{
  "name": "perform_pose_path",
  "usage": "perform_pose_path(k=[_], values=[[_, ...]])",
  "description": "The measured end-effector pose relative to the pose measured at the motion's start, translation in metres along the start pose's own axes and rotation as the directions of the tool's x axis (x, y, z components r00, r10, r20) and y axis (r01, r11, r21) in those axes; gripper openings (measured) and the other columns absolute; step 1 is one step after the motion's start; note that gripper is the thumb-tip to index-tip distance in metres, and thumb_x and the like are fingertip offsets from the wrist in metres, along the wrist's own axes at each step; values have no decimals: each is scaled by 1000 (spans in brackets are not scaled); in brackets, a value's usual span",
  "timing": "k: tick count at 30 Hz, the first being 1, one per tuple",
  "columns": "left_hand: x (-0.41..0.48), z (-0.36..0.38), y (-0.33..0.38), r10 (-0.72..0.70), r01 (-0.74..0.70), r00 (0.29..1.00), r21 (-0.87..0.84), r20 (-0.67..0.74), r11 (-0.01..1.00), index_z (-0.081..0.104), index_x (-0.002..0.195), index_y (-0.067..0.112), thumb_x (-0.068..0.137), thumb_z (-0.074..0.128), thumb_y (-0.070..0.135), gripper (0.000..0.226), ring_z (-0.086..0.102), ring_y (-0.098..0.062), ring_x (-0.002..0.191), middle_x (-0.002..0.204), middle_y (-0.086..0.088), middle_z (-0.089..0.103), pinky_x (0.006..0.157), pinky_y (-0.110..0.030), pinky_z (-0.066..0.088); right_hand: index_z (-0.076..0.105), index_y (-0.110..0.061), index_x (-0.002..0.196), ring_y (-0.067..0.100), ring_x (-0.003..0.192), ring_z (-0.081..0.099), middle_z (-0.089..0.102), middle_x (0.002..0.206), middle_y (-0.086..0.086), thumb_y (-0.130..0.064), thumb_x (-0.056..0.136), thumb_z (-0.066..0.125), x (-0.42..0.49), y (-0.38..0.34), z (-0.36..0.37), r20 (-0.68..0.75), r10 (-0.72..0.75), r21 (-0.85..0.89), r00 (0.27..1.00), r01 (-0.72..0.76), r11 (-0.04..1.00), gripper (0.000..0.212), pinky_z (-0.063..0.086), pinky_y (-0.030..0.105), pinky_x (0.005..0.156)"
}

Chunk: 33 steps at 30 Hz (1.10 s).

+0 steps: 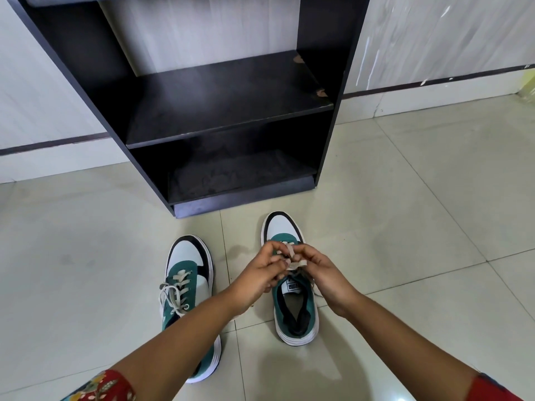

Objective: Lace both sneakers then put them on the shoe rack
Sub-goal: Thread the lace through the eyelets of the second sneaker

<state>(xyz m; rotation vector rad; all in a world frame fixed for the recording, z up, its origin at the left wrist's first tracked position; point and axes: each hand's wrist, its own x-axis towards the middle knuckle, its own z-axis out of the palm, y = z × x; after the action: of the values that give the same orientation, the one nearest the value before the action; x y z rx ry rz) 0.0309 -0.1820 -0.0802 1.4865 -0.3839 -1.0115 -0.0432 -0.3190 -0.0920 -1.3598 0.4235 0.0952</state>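
Note:
Two green, white and black sneakers stand on the tiled floor, toes toward the rack. The left sneaker (185,273) has its beige lace threaded and lying in loops over the tongue; my left forearm crosses its heel. Over the right sneaker (292,311), my left hand (260,273) and my right hand (321,270) meet, both pinching the beige lace (292,257) above the tongue. The hands hide most of that shoe's eyelets. The black shoe rack (228,120) stands just beyond the shoes, its shelves bare.
The rack backs onto a pale wall (434,39) with a dark skirting stripe. Light floor tiles (405,212) spread to both sides of the rack and the shoes. A yellowish object (528,85) shows at the right edge.

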Motion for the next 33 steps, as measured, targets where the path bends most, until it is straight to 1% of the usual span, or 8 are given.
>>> perform_pose_path(k=[5, 13, 18, 20, 22, 27, 30, 33], values=[[6, -5, -2, -132, 125, 990, -127, -47, 984, 46, 118, 29, 95, 46, 14, 28, 28, -2, 35, 61, 1, 50, 36, -12, 20, 35, -7, 101, 2, 64, 63, 68, 65, -4, 8, 92, 39, -1, 2, 0, 53, -41, 49, 998, 39, 998, 17, 49, 11, 67], [11, -2, -1, -140, 111, 970, -150, -198, 982, 48, 76, 14, 92, 51, 11, 17, 29, -2, 31, 50, 5, 55, 33, -12, 21, 48, -6, 103, 11, 69, 53, 52, 78, 15, -15, 96, 46, 2, 6, 0, 58, -84, -18, 995, 85, 996, 12, 49, 22, 79], [5, 3, 0, 79, -63, 965, 71, -249, 995, 49, 79, 14, 87, 60, 8, 15, 49, 2, 45, 74, -5, 60, 46, -10, 36, 55, -2, 90, 9, 44, 48, 51, 46, 1, -12, 94, 48, 12, 1, 4, -152, 51, 78, 987, -39, 996, 13, 48, 15, 55], [3, -2, -1, 307, -152, 933, 568, -188, 809, 51, 84, 18, 86, 62, 16, 11, 57, 2, 63, 89, 2, 62, 58, -14, 42, 59, -2, 82, 8, 40, 46, 48, 39, -3, -10, 90, 53, 17, -4, 2, -145, 132, 42, 981, -128, 991, 13, 44, 13, 49], [2, -10, -3, 509, -230, 861, 904, 16, 360, 50, 92, 21, 85, 57, 23, 10, 62, -11, 72, 108, 5, 62, 59, -25, 48, 61, -6, 76, 8, 38, 42, 46, 37, -5, -9, 88, 55, 22, -7, 1, -130, 202, 11, 971, -203, 979, 14, 38, 15, 43], [12, -21, -1, 597, -368, 682, 903, 424, -220, 52, 94, 18, 67, 66, 10, 32, 62, -16, 58, 82, 3, 71, 48, -23, 48, 62, -11, 85, 6, 43, 38, 45, 45, -5, -7, 90, 45, 26, -11, 1, -37, 257, 17, 966, -257, 966, 17, 32, 21, 51], [13, -17, 10, 496, -306, 830, 952, 254, 25, 49, 92, 12, 78, 59, 9, 17, 60, -27, 68, 81, -7, 65, 55, -30, 38, 55, -13, 81, 7, 47, 39, 45, 54, -1, -11, 95, 37, 23, -13, -1, 47, 228, 100, 972, -232, 968, 23, 30, 22, 53], [21, -9, 15, 21, 71, 990, 637, -137, 767, 47, 79, 14, 85, 55, 10, 11, 50, -23, 60, 70, -8, 55, 54, -30, 33, 46, -18, 68, 9, 50, 37, 43, 54, -3, -24, 99, 34, 15, -9, 2, 18, 184, 90, 983, -185, 979, 33, 31, 23, 55]])
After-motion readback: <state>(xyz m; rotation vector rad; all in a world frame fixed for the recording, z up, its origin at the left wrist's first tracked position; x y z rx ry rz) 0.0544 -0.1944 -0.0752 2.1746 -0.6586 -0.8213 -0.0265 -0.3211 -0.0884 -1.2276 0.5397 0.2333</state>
